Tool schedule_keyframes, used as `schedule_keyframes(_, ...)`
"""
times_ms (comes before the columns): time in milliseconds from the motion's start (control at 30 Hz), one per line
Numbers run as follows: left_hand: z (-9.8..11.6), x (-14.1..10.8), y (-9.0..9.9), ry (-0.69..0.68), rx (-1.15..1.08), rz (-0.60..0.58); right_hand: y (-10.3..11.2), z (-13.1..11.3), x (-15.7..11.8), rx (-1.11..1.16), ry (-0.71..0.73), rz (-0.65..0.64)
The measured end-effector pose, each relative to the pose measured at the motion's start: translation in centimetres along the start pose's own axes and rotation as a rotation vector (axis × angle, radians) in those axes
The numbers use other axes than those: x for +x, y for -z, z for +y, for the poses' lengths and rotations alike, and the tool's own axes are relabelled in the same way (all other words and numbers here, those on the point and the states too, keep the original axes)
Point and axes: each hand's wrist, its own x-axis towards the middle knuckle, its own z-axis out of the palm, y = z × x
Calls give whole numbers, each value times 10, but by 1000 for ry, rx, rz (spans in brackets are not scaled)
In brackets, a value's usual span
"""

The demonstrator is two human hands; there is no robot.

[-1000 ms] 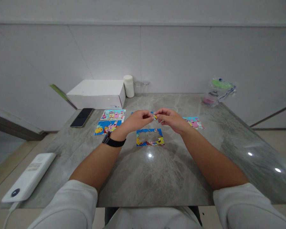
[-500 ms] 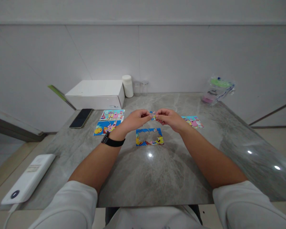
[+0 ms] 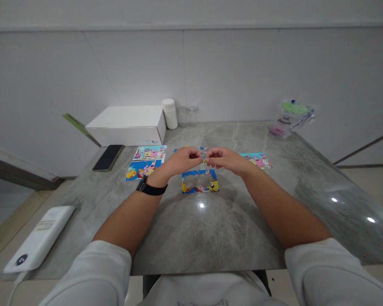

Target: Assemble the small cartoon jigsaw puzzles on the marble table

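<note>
Both my hands are over the middle of the table, fingertips almost meeting. My left hand [image 3: 186, 160], with a black watch on its wrist, is closed in a pinch. A pinch also closes my right hand [image 3: 226, 160]. A small colourful jigsaw piece [image 3: 204, 162] shows between the fingertips, partly covered by them. Just nearer to me lies the blue puzzle frame [image 3: 200, 190], its middle open to the grey tabletop. More loose jigsaw pieces [image 3: 204, 150] lie behind the hands, partly hidden.
Two cartoon picture cards [image 3: 150, 152] lie left, beside a phone [image 3: 108, 157]. Another card [image 3: 258, 160] is right of my right hand. At the back stand a white box [image 3: 124, 123], a white bottle [image 3: 170, 114] and glasses [image 3: 192, 116]. A plastic bag [image 3: 290, 119] and power bank [image 3: 40, 238] sit near the edges.
My fingertips have shifted slightly, and the right hand has come a little left. More loose pieces show behind them now. The puzzle frame stays in place on the table.
</note>
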Motion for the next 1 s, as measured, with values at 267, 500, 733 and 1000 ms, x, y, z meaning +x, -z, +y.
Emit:
schedule_keyframes(267,-9,2,-6,-36,57,-101,5,12,7,-111,73,-118)
schedule_keyframes(500,-17,7,-18,-7,262,-260,8,28,12,-411,44,-231)
schedule_keyframes(733,-16,-1,-21,137,581,-386,6,40,16,-652,-31,-294)
schedule_keyframes(1000,-13,-4,-27,127,661,-408,4,49,20,-745,-97,-331)
